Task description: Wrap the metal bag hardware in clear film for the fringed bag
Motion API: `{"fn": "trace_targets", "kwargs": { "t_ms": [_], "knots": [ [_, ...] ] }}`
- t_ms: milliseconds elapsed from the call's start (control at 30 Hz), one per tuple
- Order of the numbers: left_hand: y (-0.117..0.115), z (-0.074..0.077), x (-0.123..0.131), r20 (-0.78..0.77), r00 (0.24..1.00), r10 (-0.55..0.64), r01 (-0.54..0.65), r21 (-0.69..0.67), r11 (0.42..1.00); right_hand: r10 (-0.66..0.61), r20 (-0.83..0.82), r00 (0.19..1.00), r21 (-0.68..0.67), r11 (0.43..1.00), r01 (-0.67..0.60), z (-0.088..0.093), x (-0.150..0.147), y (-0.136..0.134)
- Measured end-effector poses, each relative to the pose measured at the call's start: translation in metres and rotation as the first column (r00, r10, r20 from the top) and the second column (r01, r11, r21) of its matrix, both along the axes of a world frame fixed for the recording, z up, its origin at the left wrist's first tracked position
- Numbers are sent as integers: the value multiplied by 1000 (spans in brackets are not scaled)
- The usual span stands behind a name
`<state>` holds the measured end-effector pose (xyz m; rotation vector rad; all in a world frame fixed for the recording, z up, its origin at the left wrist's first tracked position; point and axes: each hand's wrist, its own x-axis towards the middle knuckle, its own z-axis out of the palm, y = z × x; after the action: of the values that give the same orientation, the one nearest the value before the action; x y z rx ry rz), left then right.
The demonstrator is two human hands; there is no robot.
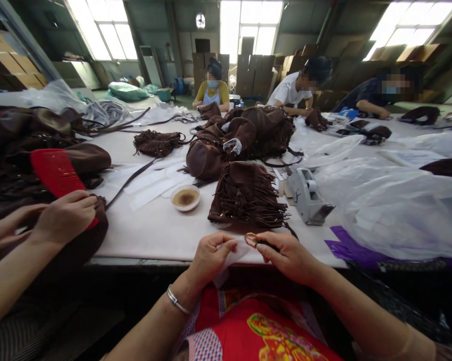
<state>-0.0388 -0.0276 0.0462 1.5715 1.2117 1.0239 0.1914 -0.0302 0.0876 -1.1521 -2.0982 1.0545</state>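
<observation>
Lower centre: left hand (pixel 212 255) pinches white sheet (pixel 236 255); right hand (pixel 286 251) pinches gold clip (pixel 251 234); handling appears unfinished, remaining steps undetermined.

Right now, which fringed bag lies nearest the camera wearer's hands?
The brown fringed bag between the white dish and grey tape dispenser; the others lie farther back.

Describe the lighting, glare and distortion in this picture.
In the head view, glare bleaches the tall, gridded glass windows, and the outer two lean outward at the top, apparently from wide-angle distortion; also in the head view, the space below the white table sinks into shadow, and the brown cardboard boxes look dim and soft.
</observation>
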Motion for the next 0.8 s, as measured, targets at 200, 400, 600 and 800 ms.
{"fn": "trace_targets", "kwargs": {
  "t_ms": [200,400,600,800],
  "knots": [
    [1,-7,-1,-47,999,16,-12,87,996,88,52,995,40,995,-91,6,-1,-1],
    [1,-12,-3,-25,999,27,-24,105,994,67,58,996,44,997,-70,4,3,-1],
    [0,-9,-2,6,1000,16,-16,79,997,86,93,992,93,991,-95,3,3,-3],
    [0,-5,-1,-5,1000,19,-19,34,999,83,93,992,140,985,-96,6,3,-4]
  ]
}}
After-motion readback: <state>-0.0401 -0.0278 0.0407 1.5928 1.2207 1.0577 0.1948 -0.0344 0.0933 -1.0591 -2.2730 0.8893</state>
